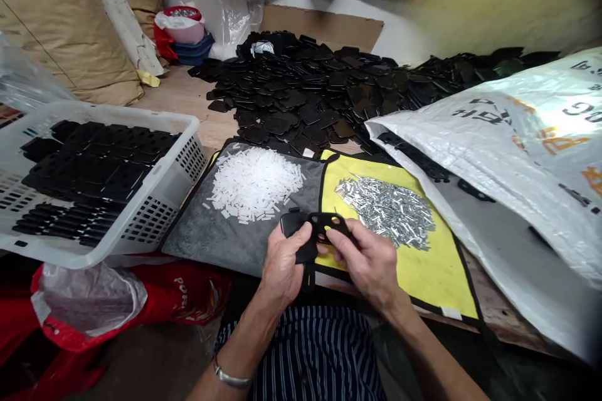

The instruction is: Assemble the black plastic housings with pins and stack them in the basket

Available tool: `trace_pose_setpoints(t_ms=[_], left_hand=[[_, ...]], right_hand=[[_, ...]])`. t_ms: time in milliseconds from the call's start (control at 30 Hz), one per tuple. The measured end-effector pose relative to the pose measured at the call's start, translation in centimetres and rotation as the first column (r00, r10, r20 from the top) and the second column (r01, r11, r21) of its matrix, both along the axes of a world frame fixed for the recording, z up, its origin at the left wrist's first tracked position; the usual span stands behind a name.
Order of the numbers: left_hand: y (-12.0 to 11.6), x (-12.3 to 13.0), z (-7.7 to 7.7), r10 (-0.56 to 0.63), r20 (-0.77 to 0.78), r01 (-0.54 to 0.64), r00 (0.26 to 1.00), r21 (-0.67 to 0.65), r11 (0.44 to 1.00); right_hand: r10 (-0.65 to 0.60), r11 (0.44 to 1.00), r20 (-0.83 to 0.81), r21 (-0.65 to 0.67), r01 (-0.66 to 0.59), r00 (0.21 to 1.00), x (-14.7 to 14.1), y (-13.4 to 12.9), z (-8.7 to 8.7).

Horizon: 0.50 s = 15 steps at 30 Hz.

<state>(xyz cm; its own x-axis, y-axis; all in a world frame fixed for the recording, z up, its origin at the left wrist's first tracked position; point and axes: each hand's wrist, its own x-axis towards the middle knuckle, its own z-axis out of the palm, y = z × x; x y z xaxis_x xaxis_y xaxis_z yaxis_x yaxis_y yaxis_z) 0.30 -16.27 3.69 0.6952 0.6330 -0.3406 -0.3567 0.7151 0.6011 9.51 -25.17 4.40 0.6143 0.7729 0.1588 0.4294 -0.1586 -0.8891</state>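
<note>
My left hand (285, 257) is closed on a solid black plastic plate (292, 223), thumb on top. In my right hand (369, 258) is a black plastic plate with round holes (337, 223), pinched between thumb and fingers. The two plates meet edge to edge in front of me; whether they are joined I cannot tell. Just beyond my left hand, short white plastic pieces (256, 180) lie heaped on a grey cloth (197, 244). Small silver metal pins (388, 210) are piled on a yellow cloth (442, 282) beyond my right hand.
At left stands a white plastic basket (162, 191) with rows of black parts (98, 163). A large heap of black plates (305, 88) spreads across the back. On the right lies an open white woven sack (527, 131). A lined red bag (89, 301) hangs below the basket.
</note>
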Motion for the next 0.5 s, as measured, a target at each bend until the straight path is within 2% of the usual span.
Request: trace_pose_setpoints(t_ms=[33,67,133,200,233,300,367,433,500], left_hand=[[-0.1,-0.4,0.2,-0.02,0.012,0.02,1.0,-0.054,0.998],[-0.1,-0.9,0.3,-0.025,0.017,0.027,1.0,-0.118,0.993],[-0.1,-2.0,0.5,-0.011,0.003,0.011,1.0,-0.23,0.973],[0.0,-3.3,0.4,-0.01,-0.044,-0.002,0.999,-0.273,0.962],[0.1,-3.9,0.2,-0.014,-0.072,-0.006,0.997,-0.267,0.964],[0.3,-4.9,0.0,-0.01,-0.118,-0.017,0.993,-0.23,0.973],[0.6,-5.9,-0.2,-0.004,-0.138,-0.023,0.99,-0.191,0.981],[0.7,-6.6,-0.3,-0.022,-0.136,-0.001,0.99,-0.163,0.987],[0.8,-7.3,-0.3,-0.051,-0.125,0.032,0.991,-0.152,0.988]], right_hand=[[0.02,1.0,0.196,0.009,-0.022,0.98,-0.6,0.0,-0.2],[0.063,0.998,0.383,-0.002,-0.068,0.922,-1.2,0.0,-0.5],[0.182,0.981,0.648,-0.072,-0.178,0.74,-2.4,0.0,-0.9],[0.287,0.951,0.752,-0.148,-0.271,0.593,-3.4,0.0,-1.1],[0.333,0.932,0.76,-0.174,-0.319,0.559,-3.8,0.1,-1.0],[0.425,0.885,0.702,-0.188,-0.426,0.572,-3.9,0.4,-0.6],[0.462,0.859,0.586,-0.111,-0.499,0.666,-3.1,1.3,0.0],[0.4,0.892,0.485,-0.013,-0.451,0.778,-1.6,2.8,0.2],[0.338,0.932,0.472,-0.045,-0.361,0.815,0.1,4.7,0.1]])
